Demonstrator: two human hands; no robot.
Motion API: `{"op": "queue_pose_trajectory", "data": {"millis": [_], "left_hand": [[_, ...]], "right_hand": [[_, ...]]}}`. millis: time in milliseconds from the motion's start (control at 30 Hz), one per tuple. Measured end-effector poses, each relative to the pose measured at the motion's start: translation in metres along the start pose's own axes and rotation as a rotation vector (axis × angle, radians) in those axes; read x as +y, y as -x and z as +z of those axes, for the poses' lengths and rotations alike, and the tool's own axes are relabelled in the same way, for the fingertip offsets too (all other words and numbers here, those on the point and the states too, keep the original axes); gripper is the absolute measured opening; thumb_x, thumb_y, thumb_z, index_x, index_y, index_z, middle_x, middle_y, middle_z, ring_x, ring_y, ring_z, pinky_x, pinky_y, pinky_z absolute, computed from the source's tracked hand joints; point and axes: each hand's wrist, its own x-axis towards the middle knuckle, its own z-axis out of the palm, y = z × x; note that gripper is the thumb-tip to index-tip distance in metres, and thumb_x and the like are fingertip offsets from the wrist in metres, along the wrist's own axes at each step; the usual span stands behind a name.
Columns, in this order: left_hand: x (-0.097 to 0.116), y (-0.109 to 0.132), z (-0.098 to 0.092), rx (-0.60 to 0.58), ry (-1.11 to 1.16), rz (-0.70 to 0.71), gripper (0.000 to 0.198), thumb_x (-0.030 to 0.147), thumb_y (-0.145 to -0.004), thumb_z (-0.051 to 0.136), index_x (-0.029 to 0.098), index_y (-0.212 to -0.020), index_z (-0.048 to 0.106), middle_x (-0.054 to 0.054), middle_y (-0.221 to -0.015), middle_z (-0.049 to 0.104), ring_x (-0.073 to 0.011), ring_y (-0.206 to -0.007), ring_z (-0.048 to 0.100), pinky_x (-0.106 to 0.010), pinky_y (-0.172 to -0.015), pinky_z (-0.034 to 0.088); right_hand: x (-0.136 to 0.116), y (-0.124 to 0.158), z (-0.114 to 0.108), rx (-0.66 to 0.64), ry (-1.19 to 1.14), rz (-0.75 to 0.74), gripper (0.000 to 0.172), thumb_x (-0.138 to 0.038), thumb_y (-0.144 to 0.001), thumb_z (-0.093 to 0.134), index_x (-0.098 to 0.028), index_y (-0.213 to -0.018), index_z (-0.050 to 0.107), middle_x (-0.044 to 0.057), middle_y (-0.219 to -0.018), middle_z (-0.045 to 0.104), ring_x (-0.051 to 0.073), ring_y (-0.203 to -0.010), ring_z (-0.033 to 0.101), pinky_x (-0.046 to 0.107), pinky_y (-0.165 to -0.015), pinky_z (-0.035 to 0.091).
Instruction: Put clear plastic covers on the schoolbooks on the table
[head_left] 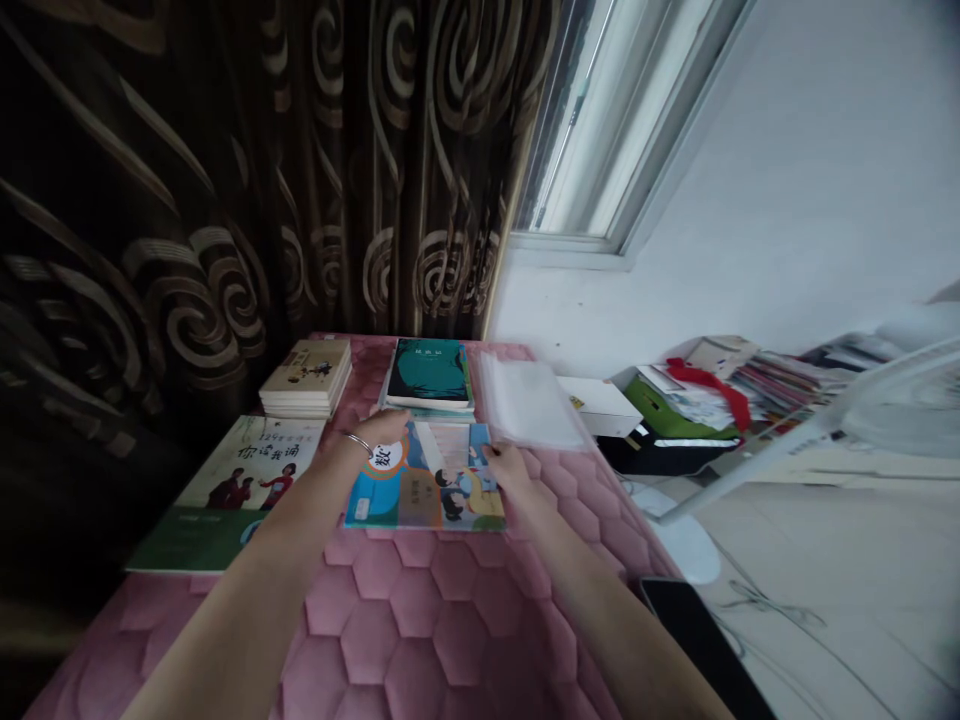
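Observation:
A colourful textbook [420,495] with a large 数 on its cover lies between my two hands, in front of a stack topped by a teal book [431,372]. My left hand [381,430], wearing a silver bracelet [361,443], is closed at the textbook's upper left corner, its fingers reaching along the far edge. On the right edge, my right hand [506,466] grips the cover with the thumb on top. The undersides of both hands are hidden. Left of the textbook rests a large green and white book [247,460], partly covered by my left forearm.
A stack of small tan books [309,375] and some clear plastic covers [532,400] lie on the pink quilted tabletop [405,620]. To the right are a white box [604,402], a green bag [660,410] of papers, a fan [750,480] and a dark device [697,640].

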Motion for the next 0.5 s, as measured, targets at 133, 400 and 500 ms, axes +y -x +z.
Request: {"op": "queue_pose_trajectory", "data": {"millis": [133, 400, 500], "left_hand": [[0.0, 0.004, 0.009, -0.058, -0.19, -0.014, 0.034, 0.034, -0.093, 0.058, 0.016, -0.122, 0.057, -0.009, -0.124, 0.059, -0.0223, -0.104, 0.061, -0.043, -0.089, 0.052], [0.014, 0.036, 0.019, 0.109, -0.379, 0.03, 0.029, 0.017, -0.093, 0.05, 0.012, -0.121, 0.058, -0.017, -0.123, 0.06, -0.0294, -0.12, 0.053, -0.055, -0.102, 0.04], [0.026, 0.068, 0.031, 0.171, -0.402, 0.096, 0.041, 0.005, -0.092, 0.037, 0.013, -0.129, 0.053, -0.019, -0.143, 0.047, -0.0315, -0.136, 0.037, -0.061, -0.113, 0.02]], "right_hand": [[0.004, 0.002, 0.002, -0.02, 0.005, 0.021, 0.024, -0.024, -0.085, 0.052, -0.015, -0.077, 0.072, 0.008, -0.076, 0.075, 0.021, -0.073, 0.07, 0.023, -0.059, 0.045], [-0.005, 0.003, -0.001, -0.02, 0.04, 0.046, 0.02, -0.025, -0.082, 0.057, -0.019, -0.071, 0.073, 0.005, -0.071, 0.075, 0.022, -0.076, 0.071, 0.024, -0.061, 0.046], [-0.01, 0.009, -0.003, -0.014, 0.044, 0.038, 0.022, -0.025, -0.084, 0.056, -0.02, -0.071, 0.074, 0.005, -0.065, 0.073, 0.023, -0.077, 0.072, 0.024, -0.062, 0.046]]}}
